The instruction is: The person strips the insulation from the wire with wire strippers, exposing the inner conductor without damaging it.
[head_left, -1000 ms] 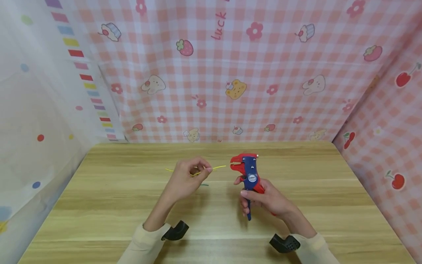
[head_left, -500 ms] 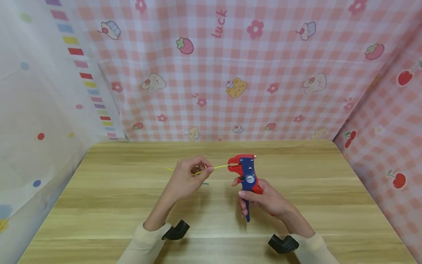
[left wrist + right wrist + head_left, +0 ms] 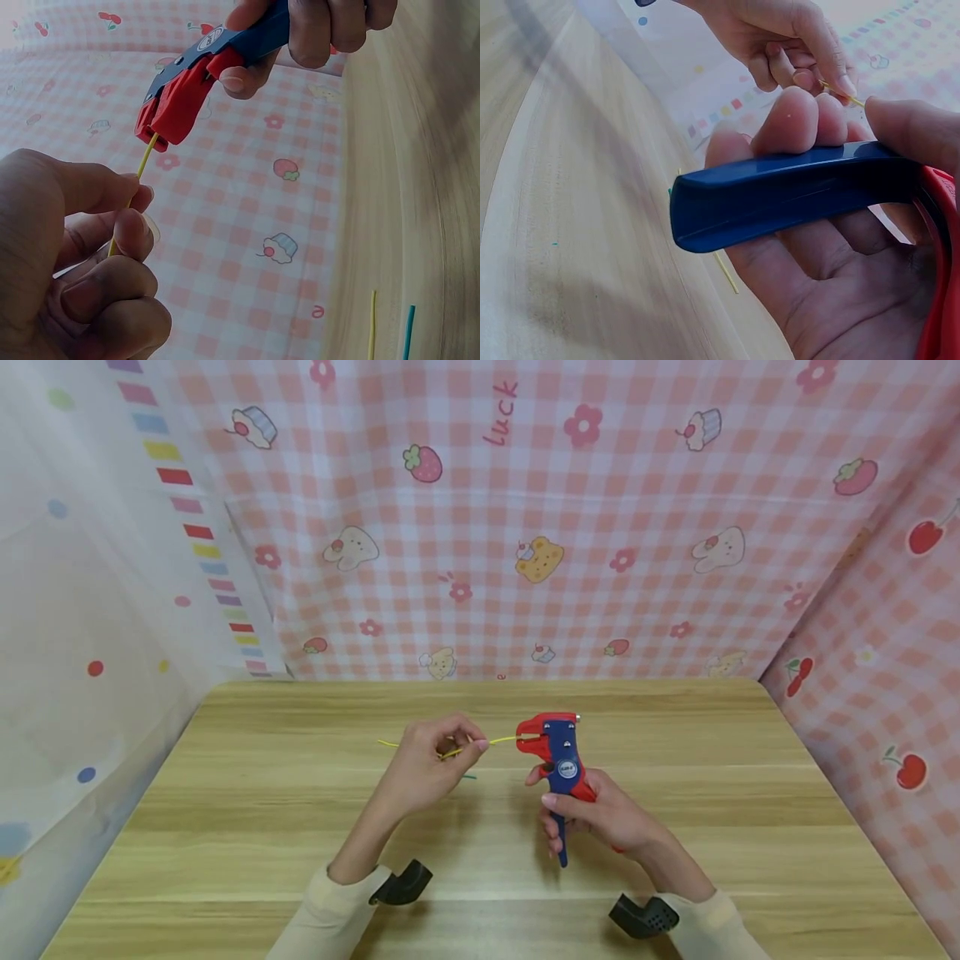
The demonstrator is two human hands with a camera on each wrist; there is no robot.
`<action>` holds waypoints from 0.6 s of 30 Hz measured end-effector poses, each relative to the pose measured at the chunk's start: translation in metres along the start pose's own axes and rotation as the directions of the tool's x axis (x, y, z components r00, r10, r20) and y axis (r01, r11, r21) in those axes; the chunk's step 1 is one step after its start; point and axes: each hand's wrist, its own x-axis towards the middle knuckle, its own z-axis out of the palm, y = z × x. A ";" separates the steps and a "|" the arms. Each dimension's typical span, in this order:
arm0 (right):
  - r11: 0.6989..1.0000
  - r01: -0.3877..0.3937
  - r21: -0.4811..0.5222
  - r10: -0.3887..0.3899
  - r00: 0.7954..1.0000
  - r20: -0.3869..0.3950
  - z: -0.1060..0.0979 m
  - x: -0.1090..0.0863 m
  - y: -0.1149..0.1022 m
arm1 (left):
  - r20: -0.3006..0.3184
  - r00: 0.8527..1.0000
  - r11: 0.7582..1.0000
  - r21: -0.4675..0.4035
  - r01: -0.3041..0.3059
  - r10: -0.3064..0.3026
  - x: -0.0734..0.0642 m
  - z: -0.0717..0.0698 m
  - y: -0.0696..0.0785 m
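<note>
My left hand [image 3: 435, 764] pinches a thin yellow wire [image 3: 504, 740] between thumb and index finger. In my right hand [image 3: 611, 814] is a wire stripper [image 3: 564, 743] with a red head and blue body, its handles upright over the table. The wire's free end reaches into the mouth of the red jaws, which stand a little apart. From the left wrist view, the wire [image 3: 147, 156] enters the stripper's head [image 3: 169, 112]; its tip is hidden inside. The right wrist view has my fingers loosely round the blue handle [image 3: 795, 191].
On the wooden table [image 3: 300, 827] lie a teal wire [image 3: 408, 330] and another yellow wire [image 3: 373, 322], partly hidden by my left hand in the head view. A pink checked cloth [image 3: 480, 527] hangs behind the table. Black wrist mounts [image 3: 402, 883] sit on both sleeves.
The stripper has shifted slightly left, and the wire's end, which was apart from it a second ago, is now between its jaws. My left hand has hardly moved.
</note>
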 end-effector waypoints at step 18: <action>0.997 0.003 0.078 -0.006 0.999 0.033 0.003 0.003 0.004 | 0.010 1.000 1.000 0.019 -0.024 0.024 0.000 0.003 0.001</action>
